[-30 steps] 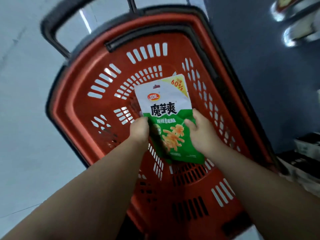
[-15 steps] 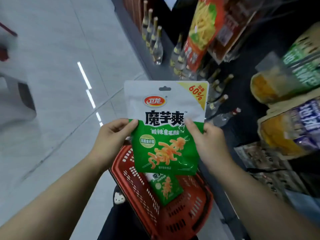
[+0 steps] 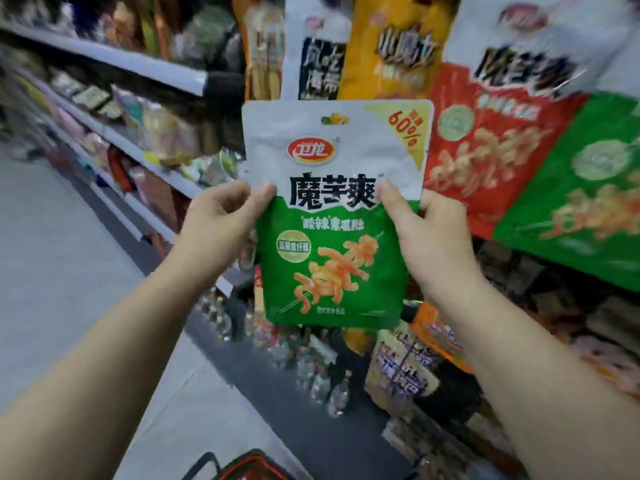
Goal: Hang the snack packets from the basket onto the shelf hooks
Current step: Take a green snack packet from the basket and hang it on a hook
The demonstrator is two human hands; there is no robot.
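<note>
A white and green snack packet (image 3: 332, 216) with a 60% corner mark is held upright in front of the shelf. My left hand (image 3: 221, 220) pinches its left edge and my right hand (image 3: 426, 230) pinches its right edge, thumbs on the front. Its hang hole is at the top, level with the lower edges of hanging packets behind. To the right hang a red packet (image 3: 491, 150) and a matching green packet (image 3: 581, 188). Only the rim of the red basket (image 3: 249, 467) shows at the bottom edge.
White and yellow packets (image 3: 391, 46) hang above the held one. Shelves (image 3: 114, 64) full of goods run off to the left. Small bottles (image 3: 311, 375) and more packets (image 3: 401, 368) fill the lower shelf. Grey floor (image 3: 52, 254) lies at left.
Both hands lifted the packet out of the basket and up to the hanging packets. The view swung from the basket up to the shelf.
</note>
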